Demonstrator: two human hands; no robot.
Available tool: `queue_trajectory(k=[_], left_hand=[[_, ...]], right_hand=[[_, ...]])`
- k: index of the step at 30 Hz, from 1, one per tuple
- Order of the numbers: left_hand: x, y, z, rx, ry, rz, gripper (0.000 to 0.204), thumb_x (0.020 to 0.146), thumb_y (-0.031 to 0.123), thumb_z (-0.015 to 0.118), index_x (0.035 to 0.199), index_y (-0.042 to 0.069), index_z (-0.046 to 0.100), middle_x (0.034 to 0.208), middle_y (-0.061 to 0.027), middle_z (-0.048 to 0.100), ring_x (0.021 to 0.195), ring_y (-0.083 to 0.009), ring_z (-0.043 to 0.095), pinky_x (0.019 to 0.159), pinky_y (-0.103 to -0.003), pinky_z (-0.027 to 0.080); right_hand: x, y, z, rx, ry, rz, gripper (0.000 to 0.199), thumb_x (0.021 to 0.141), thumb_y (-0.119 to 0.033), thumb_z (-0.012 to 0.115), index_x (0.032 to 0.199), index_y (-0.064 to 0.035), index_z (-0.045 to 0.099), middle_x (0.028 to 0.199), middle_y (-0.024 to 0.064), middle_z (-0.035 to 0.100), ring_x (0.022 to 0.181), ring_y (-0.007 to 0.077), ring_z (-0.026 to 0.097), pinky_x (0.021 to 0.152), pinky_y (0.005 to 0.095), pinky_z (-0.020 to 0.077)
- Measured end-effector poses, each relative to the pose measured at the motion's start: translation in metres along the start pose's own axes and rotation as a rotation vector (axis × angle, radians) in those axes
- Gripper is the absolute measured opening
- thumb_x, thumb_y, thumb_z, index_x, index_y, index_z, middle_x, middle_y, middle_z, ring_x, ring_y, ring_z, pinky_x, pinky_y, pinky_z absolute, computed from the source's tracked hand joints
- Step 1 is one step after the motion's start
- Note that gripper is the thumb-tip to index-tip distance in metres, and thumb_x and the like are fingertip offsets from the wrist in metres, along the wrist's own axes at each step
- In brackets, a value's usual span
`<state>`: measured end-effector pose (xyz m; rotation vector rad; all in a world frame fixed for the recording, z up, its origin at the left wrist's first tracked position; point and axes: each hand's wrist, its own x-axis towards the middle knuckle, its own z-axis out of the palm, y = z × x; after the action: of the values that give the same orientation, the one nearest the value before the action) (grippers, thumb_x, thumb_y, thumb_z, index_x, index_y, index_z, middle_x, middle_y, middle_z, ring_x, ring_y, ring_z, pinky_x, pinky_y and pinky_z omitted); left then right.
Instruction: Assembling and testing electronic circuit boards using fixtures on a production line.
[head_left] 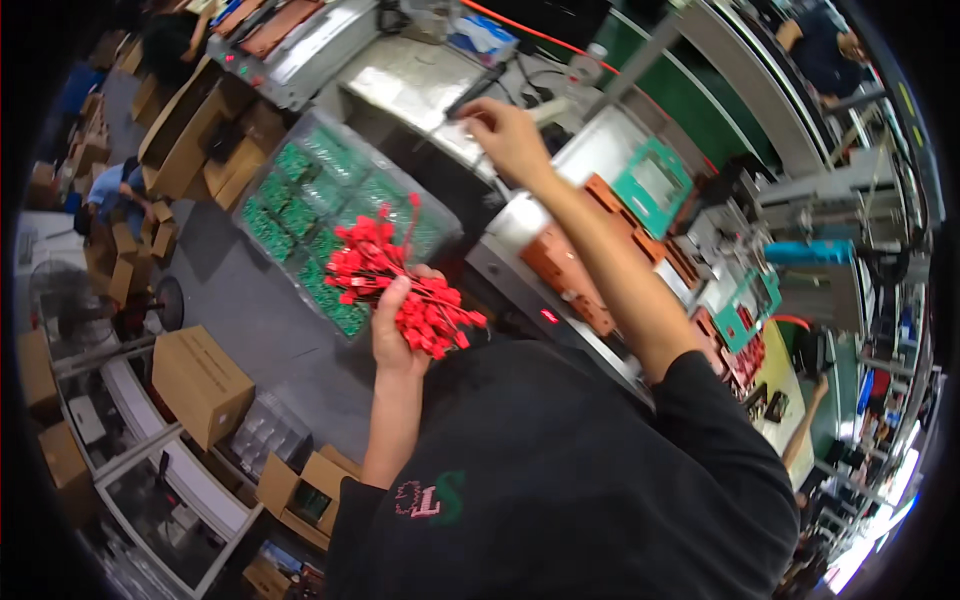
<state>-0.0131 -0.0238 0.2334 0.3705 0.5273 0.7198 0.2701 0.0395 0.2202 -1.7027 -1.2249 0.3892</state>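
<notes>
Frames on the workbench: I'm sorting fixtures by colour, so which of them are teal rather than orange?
The square teal frame just right of the raised right hand, and a smaller teal frame farther right. The orange fixtures between them are brick-coloured blocks.

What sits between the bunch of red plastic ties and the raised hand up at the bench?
In the head view, between the red ties and the right hand shows the clear tray of green circuit boards.

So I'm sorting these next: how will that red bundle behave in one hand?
The red bundle probably is light, since the left hand holds it up in a simple fist. The thin strands fan out in all directions, so likely springy rather than stiff. Loose pieces may slip out of the grip.
</notes>
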Motion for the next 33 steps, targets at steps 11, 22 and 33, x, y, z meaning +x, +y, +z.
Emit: queue_trajectory(k=[11,22,33], left_hand=[[-0.045,0.08,-0.083,0.141,0.172,0.116,0.059,0.099,0.038,0.058,0.141,-0.003,0.045,0.108,-0.0165,0.066,0.098,-0.0257,0.067,0.085,-0.039,0.058],[-0.027,0.086,-0.081,-0.279,-0.091,0.352,0.077,0.098,0.063,0.052,0.148,0.005,0.04,0.115,-0.0116,0.06,0.107,-0.0283,0.061,0.092,-0.044,0.055],[-0.032,0.053,0.001,0.136,-0.104,0.242,0.057,0.097,0.032,0.061,0.139,-0.005,0.048,0.095,-0.0147,0.065,0.091,-0.0284,0.066,0.082,-0.039,0.056]], right_hand=[[0.07,0.262,0.09,-1.083,-0.56,-0.143,0.025,0.089,-0.016,0.063,0.113,-0.0084,0.059,0.104,0.0191,0.068,0.095,0.0392,0.069,0.081,0.0519,0.0558],[0.051,-0.025,0.067,0.21,-0.129,0.173,0.024,0.1,-0.023,0.066,0.102,-0.0002,0.072,0.072,0.0004,0.065,0.06,0.0048,0.055,0.051,0.0234,0.0405],[-0.129,-0.152,-0.019,0.801,-0.453,0.203,0.018,0.094,-0.003,0.071,0.11,0.0008,0.064,0.099,0.0083,0.07,0.083,0.0111,0.068,0.074,0.0255,0.0548]])
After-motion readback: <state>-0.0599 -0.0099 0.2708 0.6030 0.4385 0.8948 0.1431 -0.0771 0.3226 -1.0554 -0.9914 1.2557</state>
